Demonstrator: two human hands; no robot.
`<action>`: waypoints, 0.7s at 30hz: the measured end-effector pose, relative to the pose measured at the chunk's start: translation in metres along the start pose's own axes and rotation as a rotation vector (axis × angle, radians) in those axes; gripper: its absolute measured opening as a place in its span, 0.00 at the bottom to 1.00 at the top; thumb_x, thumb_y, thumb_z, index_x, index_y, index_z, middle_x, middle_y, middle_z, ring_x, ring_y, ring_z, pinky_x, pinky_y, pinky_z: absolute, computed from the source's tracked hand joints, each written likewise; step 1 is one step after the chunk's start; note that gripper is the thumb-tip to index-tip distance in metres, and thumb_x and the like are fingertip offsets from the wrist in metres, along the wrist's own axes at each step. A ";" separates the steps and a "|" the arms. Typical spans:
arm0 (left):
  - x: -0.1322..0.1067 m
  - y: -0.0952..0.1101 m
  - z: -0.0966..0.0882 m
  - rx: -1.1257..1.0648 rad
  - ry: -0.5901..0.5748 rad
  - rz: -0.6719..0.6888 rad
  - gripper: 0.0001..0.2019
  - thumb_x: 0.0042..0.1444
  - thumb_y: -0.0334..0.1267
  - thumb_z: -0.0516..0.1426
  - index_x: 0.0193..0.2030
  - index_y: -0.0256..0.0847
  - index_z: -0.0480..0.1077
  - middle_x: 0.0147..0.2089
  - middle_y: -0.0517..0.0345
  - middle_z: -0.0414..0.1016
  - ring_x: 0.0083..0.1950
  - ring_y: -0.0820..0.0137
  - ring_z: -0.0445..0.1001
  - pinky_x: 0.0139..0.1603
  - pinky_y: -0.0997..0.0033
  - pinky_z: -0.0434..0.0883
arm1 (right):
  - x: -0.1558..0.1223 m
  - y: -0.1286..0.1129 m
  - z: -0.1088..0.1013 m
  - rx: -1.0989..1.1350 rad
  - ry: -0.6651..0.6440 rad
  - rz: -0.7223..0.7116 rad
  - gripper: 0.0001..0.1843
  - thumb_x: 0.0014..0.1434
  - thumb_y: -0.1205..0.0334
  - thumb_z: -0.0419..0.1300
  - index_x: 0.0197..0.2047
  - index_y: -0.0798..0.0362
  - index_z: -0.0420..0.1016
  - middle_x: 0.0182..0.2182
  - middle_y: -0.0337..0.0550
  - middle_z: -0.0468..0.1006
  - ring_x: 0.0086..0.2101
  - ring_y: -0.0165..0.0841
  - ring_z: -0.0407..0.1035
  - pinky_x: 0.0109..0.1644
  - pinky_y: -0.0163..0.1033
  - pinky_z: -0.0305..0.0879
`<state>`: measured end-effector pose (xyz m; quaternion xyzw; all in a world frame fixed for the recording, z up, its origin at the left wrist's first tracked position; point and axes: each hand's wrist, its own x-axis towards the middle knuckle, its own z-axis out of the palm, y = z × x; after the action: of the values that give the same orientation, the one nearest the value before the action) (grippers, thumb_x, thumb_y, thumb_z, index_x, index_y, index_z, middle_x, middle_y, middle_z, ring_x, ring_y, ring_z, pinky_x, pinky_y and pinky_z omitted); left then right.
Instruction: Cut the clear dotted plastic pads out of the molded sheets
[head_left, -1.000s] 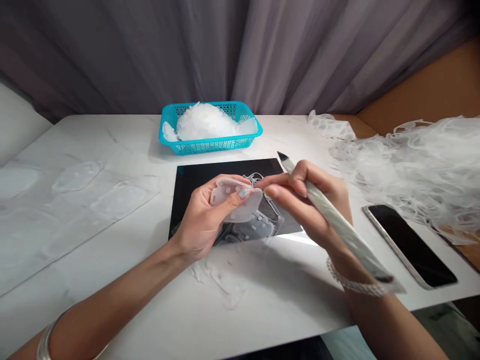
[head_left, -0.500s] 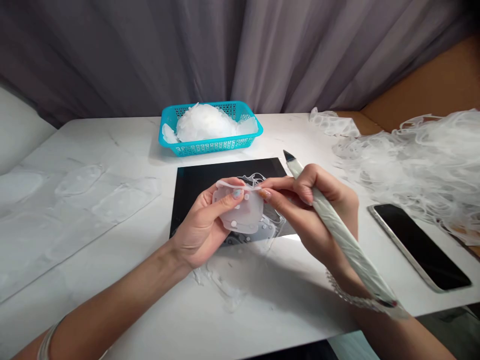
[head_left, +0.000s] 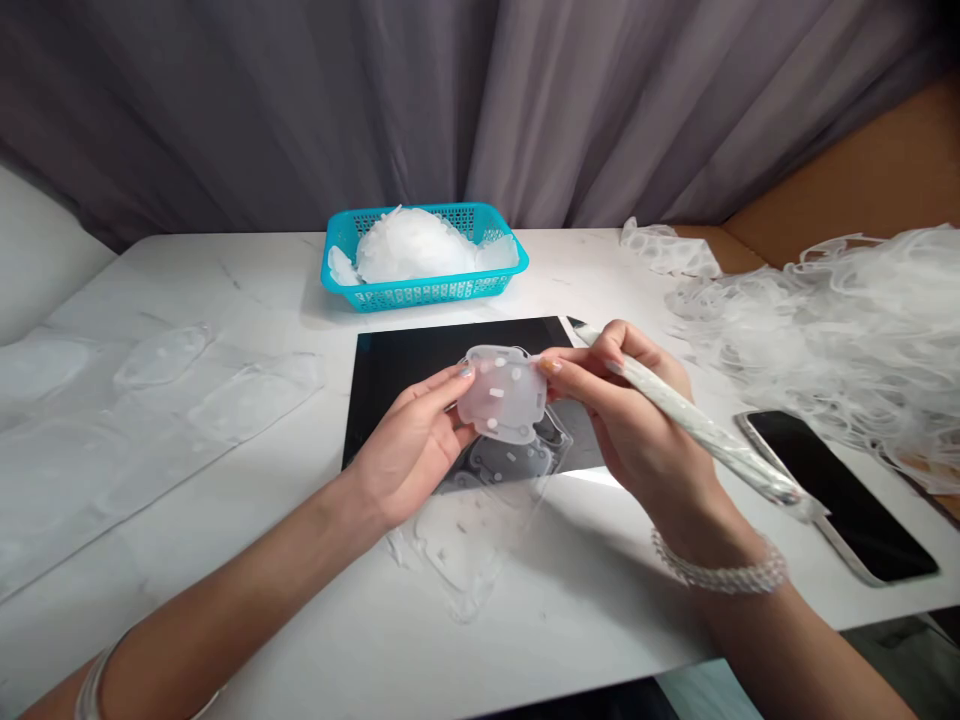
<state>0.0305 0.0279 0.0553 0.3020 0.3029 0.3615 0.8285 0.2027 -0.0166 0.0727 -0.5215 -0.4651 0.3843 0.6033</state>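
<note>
A translucent white rubber pad [head_left: 501,392] with small round bumps is held up above a black mat [head_left: 420,362]. My left hand [head_left: 409,440] grips its left edge with fingers closed. My right hand [head_left: 630,415] pinches the pad's right edge with thumb and forefinger, and the same hand also holds a long white craft knife [head_left: 697,425], blade pointing away toward the mat's far corner. More clear moulded sheet [head_left: 499,465] lies on the mat under the pad.
A teal basket [head_left: 427,290] piled with white pieces stands behind the mat. A heap of clear trimmings [head_left: 840,320] fills the right side. A black phone [head_left: 840,495] lies by my right wrist. Clear moulded sheets [head_left: 150,400] cover the table's left.
The pad has been turned to face me and now sits between both hands. The knife has dropped from steep to a flatter angle. A thin strip seen stretched at the pad's top edge is gone.
</note>
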 end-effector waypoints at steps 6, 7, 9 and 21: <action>0.002 0.000 -0.005 -0.083 0.216 -0.107 0.19 0.62 0.39 0.60 0.58 0.35 0.70 0.60 0.40 0.73 0.59 0.57 0.75 0.61 0.58 0.73 | 0.003 0.007 -0.005 -0.095 0.153 -0.136 0.23 0.57 0.63 0.68 0.28 0.47 0.53 0.34 0.41 0.82 0.36 0.37 0.76 0.41 0.43 0.72; 0.001 0.001 -0.003 -0.109 0.192 -0.129 0.21 0.63 0.42 0.58 0.60 0.34 0.68 0.61 0.39 0.72 0.59 0.56 0.75 0.61 0.57 0.73 | 0.001 0.005 -0.003 -0.146 0.123 -0.142 0.23 0.57 0.63 0.68 0.28 0.48 0.54 0.33 0.40 0.81 0.36 0.36 0.76 0.41 0.43 0.72; -0.001 0.005 0.001 -0.152 0.101 -0.160 0.25 0.65 0.47 0.55 0.63 0.33 0.66 0.62 0.37 0.71 0.59 0.55 0.75 0.60 0.56 0.73 | -0.005 -0.001 0.001 -0.270 -0.016 -0.123 0.22 0.58 0.61 0.68 0.26 0.48 0.54 0.29 0.39 0.79 0.33 0.35 0.75 0.37 0.41 0.70; -0.010 0.013 0.008 -0.149 -0.119 -0.158 0.23 0.65 0.48 0.53 0.60 0.36 0.70 0.63 0.41 0.72 0.65 0.50 0.70 0.65 0.49 0.68 | 0.008 0.006 -0.015 -0.111 0.138 -0.159 0.20 0.60 0.61 0.65 0.27 0.47 0.55 0.35 0.42 0.81 0.49 0.43 0.76 0.51 0.49 0.73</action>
<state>0.0253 0.0246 0.0728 0.2358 0.2485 0.2979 0.8910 0.2190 -0.0119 0.0681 -0.5407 -0.4828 0.2720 0.6329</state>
